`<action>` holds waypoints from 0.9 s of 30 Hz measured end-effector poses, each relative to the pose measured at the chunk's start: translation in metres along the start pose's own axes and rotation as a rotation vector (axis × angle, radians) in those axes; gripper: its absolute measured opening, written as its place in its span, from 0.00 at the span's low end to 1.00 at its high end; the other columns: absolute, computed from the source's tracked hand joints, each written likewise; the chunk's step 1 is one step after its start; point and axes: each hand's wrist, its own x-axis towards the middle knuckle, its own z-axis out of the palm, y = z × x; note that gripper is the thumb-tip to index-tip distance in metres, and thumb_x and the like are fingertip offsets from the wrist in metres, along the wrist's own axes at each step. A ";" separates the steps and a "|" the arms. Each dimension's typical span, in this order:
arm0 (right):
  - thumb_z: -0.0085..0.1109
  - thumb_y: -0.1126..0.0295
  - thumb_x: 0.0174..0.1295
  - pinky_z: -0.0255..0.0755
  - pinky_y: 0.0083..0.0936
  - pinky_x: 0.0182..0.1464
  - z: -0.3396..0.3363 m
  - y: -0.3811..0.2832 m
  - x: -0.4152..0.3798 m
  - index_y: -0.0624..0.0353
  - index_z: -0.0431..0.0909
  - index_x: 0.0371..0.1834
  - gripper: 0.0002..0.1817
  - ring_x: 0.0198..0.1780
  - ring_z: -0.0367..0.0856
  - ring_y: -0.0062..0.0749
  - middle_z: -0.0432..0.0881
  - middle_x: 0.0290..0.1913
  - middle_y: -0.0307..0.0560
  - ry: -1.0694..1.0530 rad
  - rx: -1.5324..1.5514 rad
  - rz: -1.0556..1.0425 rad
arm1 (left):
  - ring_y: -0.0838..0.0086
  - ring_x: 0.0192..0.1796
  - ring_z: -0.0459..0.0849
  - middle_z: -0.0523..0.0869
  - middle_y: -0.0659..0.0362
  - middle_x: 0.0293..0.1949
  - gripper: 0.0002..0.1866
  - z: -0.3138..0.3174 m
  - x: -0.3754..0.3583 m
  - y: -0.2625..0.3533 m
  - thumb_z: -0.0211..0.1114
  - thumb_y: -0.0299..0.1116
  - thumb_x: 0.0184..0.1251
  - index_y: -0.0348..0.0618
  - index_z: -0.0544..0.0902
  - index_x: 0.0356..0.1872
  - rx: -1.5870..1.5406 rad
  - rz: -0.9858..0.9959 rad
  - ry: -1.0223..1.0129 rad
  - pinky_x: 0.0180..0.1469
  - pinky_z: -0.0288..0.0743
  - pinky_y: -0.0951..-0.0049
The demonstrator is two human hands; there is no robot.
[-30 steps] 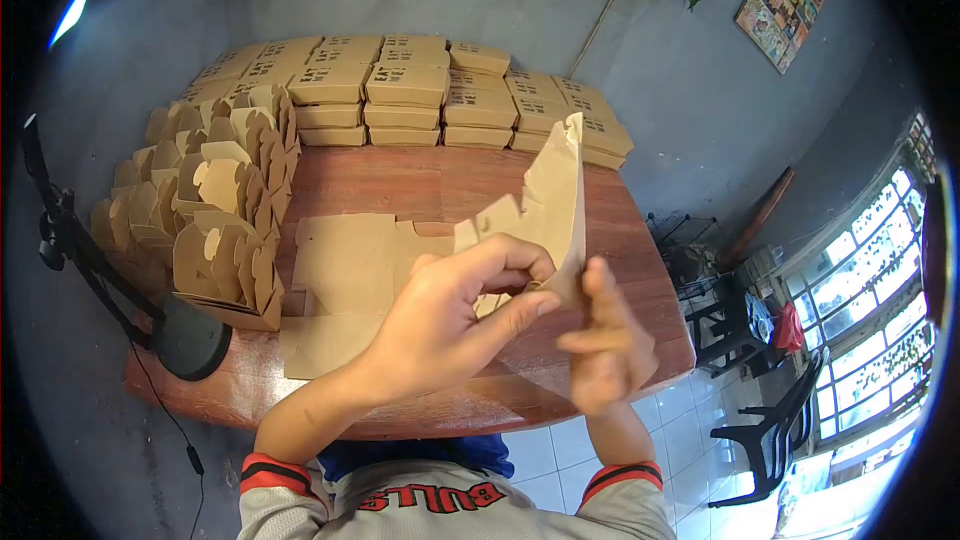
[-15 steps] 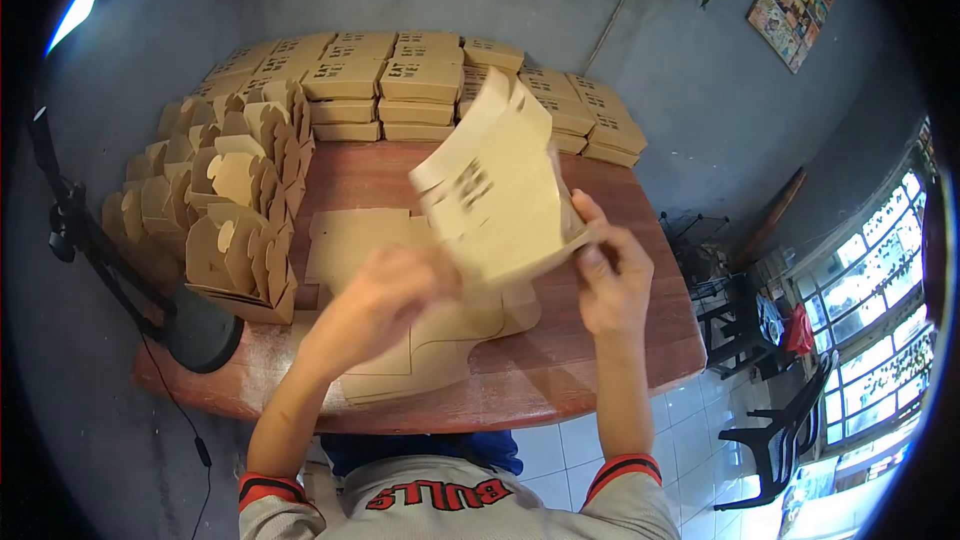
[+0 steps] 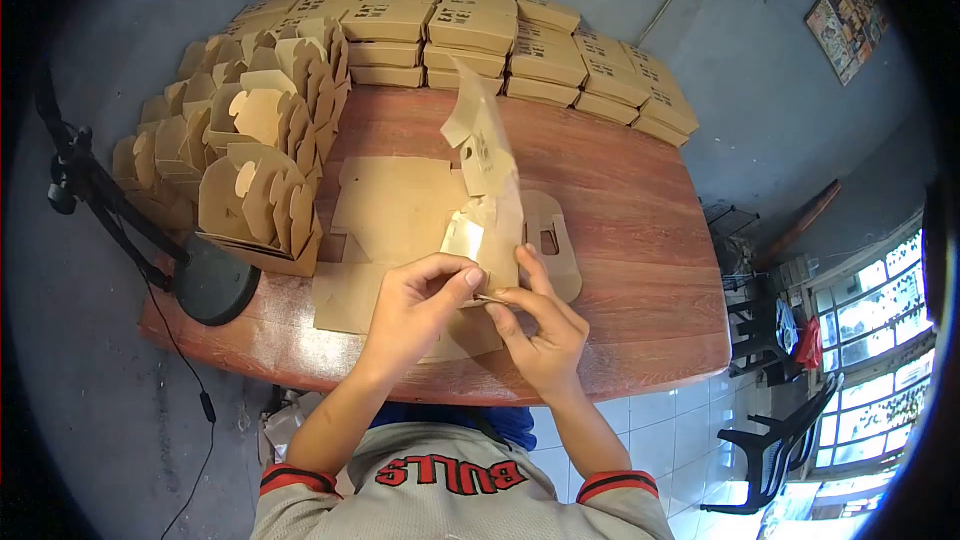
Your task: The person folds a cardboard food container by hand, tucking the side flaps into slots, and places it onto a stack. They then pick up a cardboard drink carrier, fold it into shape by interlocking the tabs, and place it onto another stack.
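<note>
A partly folded brown cardboard box [image 3: 503,205] is held up on edge over the table, turned so that its side and flaps show. My left hand [image 3: 412,305] pinches the box's near-left corner between thumb and forefinger. At the lower right corner my right hand [image 3: 540,335] grips a folded flap, its thumb below and fingers above. The exact fold between the fingertips is partly hidden. Beneath both hands lie flat cardboard blanks [image 3: 390,205], one with a rounded end and a slot on the right.
Stacks of closed boxes [image 3: 470,28] printed "EAT ME!" line the back of the wooden table [image 3: 630,270]. Several open folded cartons [image 3: 250,205] crowd the left side. A black lamp stand [image 3: 215,280] rests at the left edge. A black chair [image 3: 770,450] stands to the right.
The box has been turned from its printed face to its side and brought lower. My left hand has closed on its corner; my right hand has moved down and left. The camera view has shifted.
</note>
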 end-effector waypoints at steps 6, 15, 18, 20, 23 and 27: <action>0.70 0.74 0.56 0.78 0.24 0.46 0.005 -0.004 -0.004 0.63 0.83 0.38 0.09 0.48 0.87 0.35 0.80 0.57 0.66 0.123 0.118 0.217 | 0.83 0.39 0.81 0.85 0.61 0.36 0.09 0.005 -0.002 0.003 0.61 0.30 0.72 0.31 0.82 0.43 0.080 0.013 -0.052 0.44 0.76 0.81; 0.63 0.79 0.58 0.77 0.17 0.35 0.016 -0.019 0.004 0.64 0.81 0.39 0.06 0.34 0.84 0.18 0.81 0.57 0.61 0.282 0.315 0.366 | 0.83 0.38 0.80 0.84 0.62 0.34 0.08 0.006 0.003 -0.009 0.60 0.29 0.73 0.33 0.81 0.42 0.029 0.016 -0.086 0.43 0.75 0.81; 0.63 0.79 0.59 0.78 0.17 0.37 0.014 -0.010 0.000 0.65 0.82 0.40 0.06 0.36 0.85 0.18 0.81 0.57 0.59 0.241 0.218 0.320 | 0.82 0.38 0.81 0.84 0.62 0.35 0.08 0.009 0.005 -0.009 0.60 0.29 0.73 0.33 0.81 0.42 -0.009 0.048 -0.068 0.43 0.76 0.79; 0.63 0.79 0.59 0.79 0.18 0.39 0.011 -0.007 0.000 0.65 0.83 0.40 0.07 0.38 0.85 0.20 0.81 0.57 0.58 0.199 0.185 0.321 | 0.81 0.39 0.82 0.84 0.61 0.35 0.08 0.010 0.006 -0.009 0.61 0.28 0.72 0.32 0.82 0.43 -0.029 0.054 -0.048 0.43 0.77 0.79; 0.64 0.78 0.59 0.79 0.20 0.42 0.007 -0.008 0.005 0.64 0.84 0.40 0.07 0.41 0.86 0.23 0.82 0.57 0.57 0.161 0.213 0.357 | 0.80 0.40 0.83 0.85 0.60 0.35 0.08 0.012 0.007 -0.006 0.63 0.26 0.70 0.31 0.83 0.43 -0.056 0.100 -0.020 0.43 0.78 0.79; 0.65 0.77 0.58 0.80 0.23 0.44 -0.002 -0.015 0.012 0.62 0.86 0.41 0.08 0.45 0.87 0.31 0.81 0.57 0.60 0.072 0.070 0.258 | 0.81 0.39 0.83 0.86 0.59 0.36 0.07 0.010 0.010 0.003 0.64 0.25 0.69 0.30 0.83 0.42 0.013 0.149 -0.007 0.42 0.77 0.81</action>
